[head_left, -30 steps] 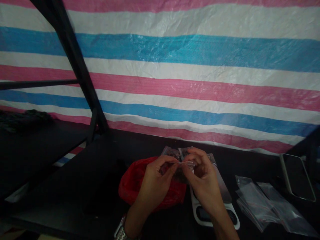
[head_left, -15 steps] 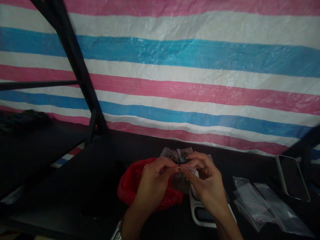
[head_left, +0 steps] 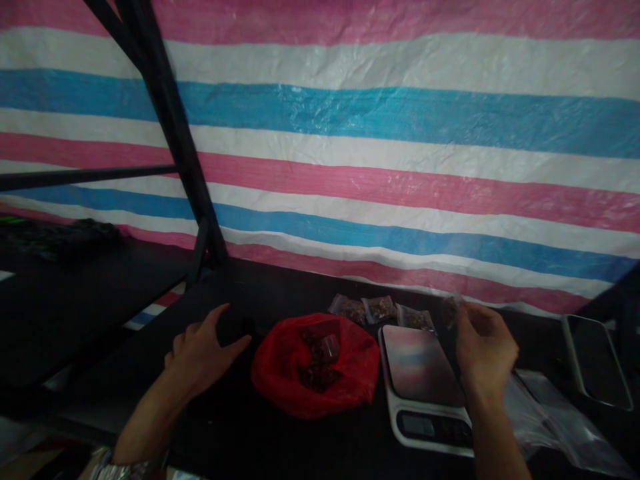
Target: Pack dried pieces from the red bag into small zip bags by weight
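My left hand is open over the dark table, left of the red plastic bag, with thumb and fingers apart. My right hand pinches a small filled clear bag at the back, right of the scale. The open red plastic bag holds dark brown pieces and a small clear object. A white digital scale stands between the red bag and my right wrist, its metal plate bare. Behind them lie three small filled bags in a row.
Flat clear bags lie to the right of my right wrist, with a phone beyond them. A black metal frame rises at the left before a striped sheet.
My hands have parted. The left moved left and opened; the right moved right, carrying the small filled bag. The scale and the red bag's contents are now uncovered.
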Demonstrator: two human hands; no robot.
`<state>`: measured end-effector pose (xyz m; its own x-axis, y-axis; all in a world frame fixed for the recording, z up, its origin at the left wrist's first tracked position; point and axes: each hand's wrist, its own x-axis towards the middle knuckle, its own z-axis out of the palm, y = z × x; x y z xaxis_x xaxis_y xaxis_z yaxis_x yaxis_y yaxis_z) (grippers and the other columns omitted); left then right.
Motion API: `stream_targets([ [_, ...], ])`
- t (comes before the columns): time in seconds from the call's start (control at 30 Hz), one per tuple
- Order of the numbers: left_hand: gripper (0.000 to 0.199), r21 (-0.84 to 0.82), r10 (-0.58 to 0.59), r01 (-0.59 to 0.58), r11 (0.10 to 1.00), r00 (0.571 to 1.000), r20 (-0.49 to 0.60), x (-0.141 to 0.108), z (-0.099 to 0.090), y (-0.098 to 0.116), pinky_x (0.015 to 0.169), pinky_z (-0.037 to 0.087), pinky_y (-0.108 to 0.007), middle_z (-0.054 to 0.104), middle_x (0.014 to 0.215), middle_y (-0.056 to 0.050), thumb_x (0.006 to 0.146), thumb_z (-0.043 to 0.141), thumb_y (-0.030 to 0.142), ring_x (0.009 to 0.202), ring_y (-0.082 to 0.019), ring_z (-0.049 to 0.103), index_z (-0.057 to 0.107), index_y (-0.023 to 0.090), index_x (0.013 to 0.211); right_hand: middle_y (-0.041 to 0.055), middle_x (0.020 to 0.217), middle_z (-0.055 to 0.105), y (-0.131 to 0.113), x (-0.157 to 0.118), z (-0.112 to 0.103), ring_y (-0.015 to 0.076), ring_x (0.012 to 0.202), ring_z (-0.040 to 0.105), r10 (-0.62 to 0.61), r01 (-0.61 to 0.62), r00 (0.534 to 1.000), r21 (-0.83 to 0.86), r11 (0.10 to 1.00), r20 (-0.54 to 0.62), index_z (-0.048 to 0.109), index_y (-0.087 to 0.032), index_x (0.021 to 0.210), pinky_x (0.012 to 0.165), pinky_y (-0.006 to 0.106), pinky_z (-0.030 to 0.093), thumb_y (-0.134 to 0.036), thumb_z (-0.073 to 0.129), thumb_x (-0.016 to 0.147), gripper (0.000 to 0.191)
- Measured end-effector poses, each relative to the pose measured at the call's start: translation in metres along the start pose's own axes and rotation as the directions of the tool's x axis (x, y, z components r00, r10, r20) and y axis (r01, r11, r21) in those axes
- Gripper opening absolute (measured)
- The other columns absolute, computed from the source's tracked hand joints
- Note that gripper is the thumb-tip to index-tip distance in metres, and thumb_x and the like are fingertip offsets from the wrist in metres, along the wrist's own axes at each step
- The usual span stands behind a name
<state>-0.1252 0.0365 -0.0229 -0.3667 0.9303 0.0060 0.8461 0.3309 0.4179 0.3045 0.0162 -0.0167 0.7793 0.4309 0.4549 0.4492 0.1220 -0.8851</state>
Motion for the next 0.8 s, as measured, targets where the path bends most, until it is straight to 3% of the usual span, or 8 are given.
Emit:
stream_targets([
  [0.1,0.093,0.023,0.08,-0.084,0.996,0.987,0.141,-0.005,0.015,-0.002,0.097,0.049,-0.061,0.058,0.14,-0.025,0.081,0.064,0.055,0.13,-0.051,0.056,0.034,0.02,0.162,0.0151,0.093,0.081,-0.002,-0.006,0.002,0.0327,0.091,0.076,0.027,-0.006,0.966,-0.083,0.997,0.258,0.077,-0.017,0.092,0.087,0.046,0.059,-0.053,0.074,0.073,0.041],
  [0.17,0.095,0.032,0.078,-0.085,0.996,0.983,0.166,-0.011,0.021,0.007,0.099,0.047,-0.06,0.057,0.142,-0.026,0.08,0.065,0.054,0.132,-0.049,0.054,0.033,0.019,0.162,0.0148,0.094,0.081,-0.006,-0.011,0.001,0.032,0.091,0.076,0.026,0.001,0.951,-0.088,0.996,0.309,0.078,-0.017,0.092,0.086,0.045,0.059,-0.053,0.07,0.075,0.041],
  [0.33,0.086,0.071,0.023,-0.029,0.997,0.995,0.093,-0.021,0.027,0.027,0.102,0.044,-0.062,0.052,0.146,-0.026,0.083,0.058,0.046,0.134,-0.048,0.051,0.035,0.017,0.161,0.0143,0.098,0.081,-0.018,-0.02,-0.003,0.0302,0.093,0.076,-0.036,0.037,0.962,0.003,0.999,0.27,0.077,-0.017,0.096,0.087,0.043,0.06,-0.051,0.069,0.078,0.04],
  [0.6,0.067,0.171,0.099,-0.096,0.981,0.995,-0.005,-0.032,0.034,0.034,0.094,0.046,-0.06,0.052,0.143,-0.031,0.098,0.037,0.031,0.123,-0.049,0.052,0.034,0.009,0.161,0.013,0.099,0.081,-0.027,-0.026,-0.006,0.03,0.095,0.075,-0.01,-0.006,0.976,0.074,0.997,0.219,0.076,-0.018,0.096,0.089,0.044,0.059,-0.048,0.073,0.079,0.035],
  [0.73,0.068,0.187,0.088,-0.09,0.978,0.996,0.021,-0.035,0.031,0.039,0.095,0.046,-0.06,0.053,0.143,-0.031,0.096,0.036,0.023,0.124,-0.049,0.053,0.032,0.01,0.163,0.0132,0.099,0.08,-0.026,-0.021,-0.012,0.031,0.096,0.075,0.005,-0.014,0.984,0.049,0.999,0.18,0.076,-0.017,0.095,0.09,0.046,0.059,-0.05,0.072,0.078,0.037],
  [0.8,0.074,0.159,0.061,-0.071,0.985,0.996,0.066,-0.033,0.028,0.038,0.098,0.045,-0.061,0.053,0.146,-0.029,0.095,0.041,0.027,0.128,-0.049,0.053,0.024,0.014,0.166,0.0136,0.098,0.08,-0.026,-0.018,-0.015,0.0314,0.095,0.075,0.019,-0.023,0.987,0.023,0.999,0.16,0.076,-0.017,0.095,0.089,0.046,0.059,-0.051,0.072,0.077,0.039],
])
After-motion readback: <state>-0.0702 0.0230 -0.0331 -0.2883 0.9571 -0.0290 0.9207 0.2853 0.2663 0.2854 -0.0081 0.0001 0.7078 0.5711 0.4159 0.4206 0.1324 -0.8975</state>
